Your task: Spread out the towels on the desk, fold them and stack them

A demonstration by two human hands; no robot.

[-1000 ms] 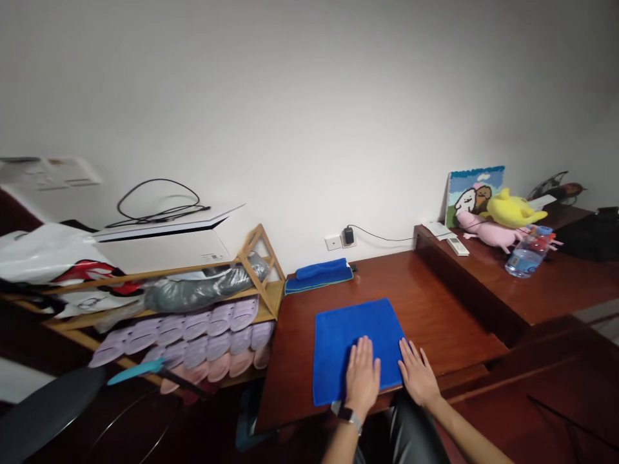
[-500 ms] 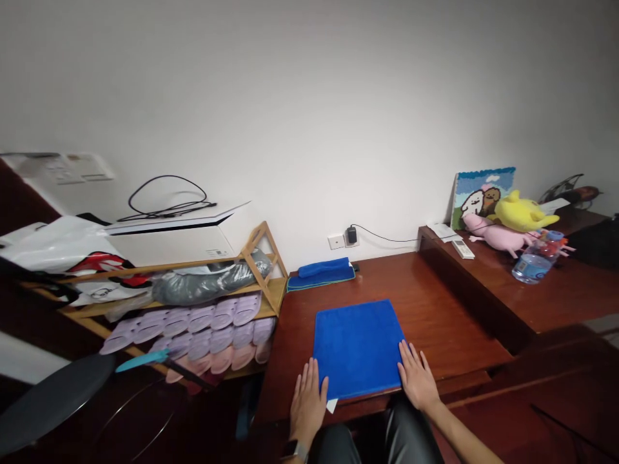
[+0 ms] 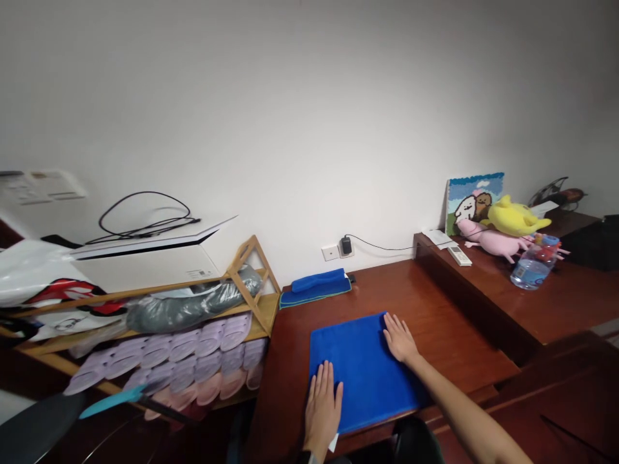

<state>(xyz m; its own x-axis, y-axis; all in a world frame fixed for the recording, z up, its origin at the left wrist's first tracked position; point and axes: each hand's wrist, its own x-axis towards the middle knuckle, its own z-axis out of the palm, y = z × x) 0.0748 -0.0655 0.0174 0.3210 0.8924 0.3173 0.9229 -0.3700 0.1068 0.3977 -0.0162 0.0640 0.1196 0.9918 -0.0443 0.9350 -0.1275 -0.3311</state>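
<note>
- The blue cloth (image 3: pixel 362 380) lies spread out flat on the brown desk (image 3: pixel 411 290) in front of me, a white tag (image 3: pixel 333 442) poking out at its 7 o'clock.
- My left hand (image 3: pixel 323 409) is open, palm down on the cloth's 8 o'clock edge, gripping nothing.
- My right hand (image 3: pixel 400 340) is open too, fingers slightly spread over the cloth's 1 o'clock corner, with nothing in its grasp.
- At the cloth's 11 o'clock, folded blue cloths (image 3: pixel 316 288) sit near the wall.
- The plastic bottle (image 3: pixel 533 265) stands at my 2 o'clock.
</note>
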